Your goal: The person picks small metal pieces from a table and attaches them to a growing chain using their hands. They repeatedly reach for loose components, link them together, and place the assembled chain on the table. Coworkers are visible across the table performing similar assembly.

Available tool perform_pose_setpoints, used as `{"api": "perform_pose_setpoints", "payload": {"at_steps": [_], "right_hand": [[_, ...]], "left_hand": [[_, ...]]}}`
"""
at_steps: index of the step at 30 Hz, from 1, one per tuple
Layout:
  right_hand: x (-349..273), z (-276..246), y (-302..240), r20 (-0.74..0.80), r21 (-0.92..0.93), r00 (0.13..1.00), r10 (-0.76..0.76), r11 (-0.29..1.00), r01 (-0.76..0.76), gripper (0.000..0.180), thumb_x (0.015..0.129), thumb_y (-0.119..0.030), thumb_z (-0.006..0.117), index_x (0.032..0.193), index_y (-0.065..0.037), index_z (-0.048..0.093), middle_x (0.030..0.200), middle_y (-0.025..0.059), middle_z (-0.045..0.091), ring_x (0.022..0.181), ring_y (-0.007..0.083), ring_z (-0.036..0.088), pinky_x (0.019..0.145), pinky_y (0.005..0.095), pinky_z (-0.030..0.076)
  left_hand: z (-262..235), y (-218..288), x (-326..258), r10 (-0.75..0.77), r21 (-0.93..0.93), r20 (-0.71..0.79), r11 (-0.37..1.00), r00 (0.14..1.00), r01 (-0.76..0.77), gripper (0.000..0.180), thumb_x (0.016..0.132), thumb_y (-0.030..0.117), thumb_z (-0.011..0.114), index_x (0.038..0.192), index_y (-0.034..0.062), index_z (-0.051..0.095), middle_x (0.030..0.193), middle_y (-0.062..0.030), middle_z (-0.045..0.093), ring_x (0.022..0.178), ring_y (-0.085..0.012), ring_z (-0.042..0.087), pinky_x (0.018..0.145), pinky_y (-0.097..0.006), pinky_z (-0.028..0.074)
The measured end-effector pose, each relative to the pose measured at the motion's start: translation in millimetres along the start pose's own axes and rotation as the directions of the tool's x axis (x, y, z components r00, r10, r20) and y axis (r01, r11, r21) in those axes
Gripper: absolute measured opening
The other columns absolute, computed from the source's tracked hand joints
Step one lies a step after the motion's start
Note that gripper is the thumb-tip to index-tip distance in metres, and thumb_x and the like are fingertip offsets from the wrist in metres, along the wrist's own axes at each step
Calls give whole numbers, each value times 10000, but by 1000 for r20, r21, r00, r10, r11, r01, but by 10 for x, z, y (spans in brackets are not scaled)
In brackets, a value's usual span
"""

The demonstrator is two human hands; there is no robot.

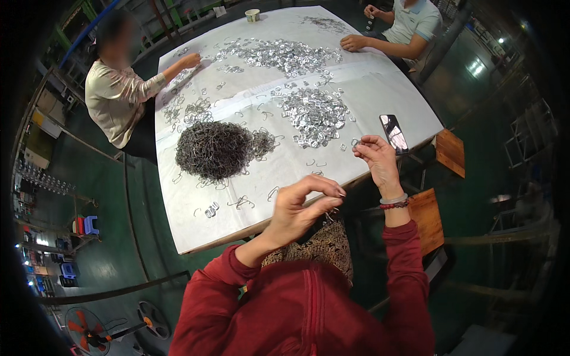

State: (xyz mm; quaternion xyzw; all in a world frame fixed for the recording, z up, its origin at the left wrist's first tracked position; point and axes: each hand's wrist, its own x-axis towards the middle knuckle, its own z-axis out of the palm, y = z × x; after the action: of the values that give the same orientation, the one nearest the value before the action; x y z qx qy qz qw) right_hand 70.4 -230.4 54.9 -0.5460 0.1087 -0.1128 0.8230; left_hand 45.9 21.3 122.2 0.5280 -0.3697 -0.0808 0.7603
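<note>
at the near edge of a white-covered surface (380, 89), seen from above the head of a person in a red top, both hands are raised close to the body. the right hand (377, 155) is lifted just over the surface's edge with its fingers pinched shut on a small bent wire clip (355, 142), held up where it can be looked at. the left hand (300, 207) hovers nearer the chest, fingertips drawn almost together; whether it grips a small piece is too small to tell. within easy reach lie a dark heap of wire clips (214, 149) to the left and a bright pile of flat silver metal pieces (314, 115) straight ahead, the two kinds kept apart, with strays scattered between. a phone (393, 132) lies just beside the right hand. farther off, a second pile of silver pieces (282, 54) sits between two other people seated at the far side, each with hands at the surface. a paper cup (252, 15) stands at the far edge.
</note>
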Motion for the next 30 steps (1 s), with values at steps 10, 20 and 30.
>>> {"api": "perform_pose_setpoints", "payload": {"at_steps": [10, 20, 30], "right_hand": [[-607, -241, 221, 33, 313, 986, 166, 935, -168, 151, 852, 30, 628, 989, -23, 590, 882, 77, 637, 820, 186, 642, 741, 256, 522], [-1054, -228, 109, -68, -1, 997, -36, 999, 36, 157, 832, 56, 621, 988, 50, 602, 882, 89, 631, 735, 126, 564, 663, 240, 446], [-1173, -134, 423, -162, -110, 986, -51, 993, 33, 101, 776, 131, 628, 830, 49, 646, 836, 74, 627, 684, 109, 565, 620, 222, 461]], "left_hand": [[387, -770, -141, -125, 202, -13, 971, 992, 125, 116, 882, 45, 657, 976, -13, 620, 859, -66, 668, 789, -100, 621, 705, -252, 511], [451, -1109, -104, -99, 385, 135, 922, 986, 40, 124, 874, 80, 650, 969, 15, 604, 862, -127, 641, 778, -248, 635, 673, -339, 502], [244, -1453, -395, -149, 461, 148, 885, 978, 66, 138, 847, 95, 687, 955, 38, 622, 903, -111, 624, 878, -280, 600, 755, -367, 482]]}}
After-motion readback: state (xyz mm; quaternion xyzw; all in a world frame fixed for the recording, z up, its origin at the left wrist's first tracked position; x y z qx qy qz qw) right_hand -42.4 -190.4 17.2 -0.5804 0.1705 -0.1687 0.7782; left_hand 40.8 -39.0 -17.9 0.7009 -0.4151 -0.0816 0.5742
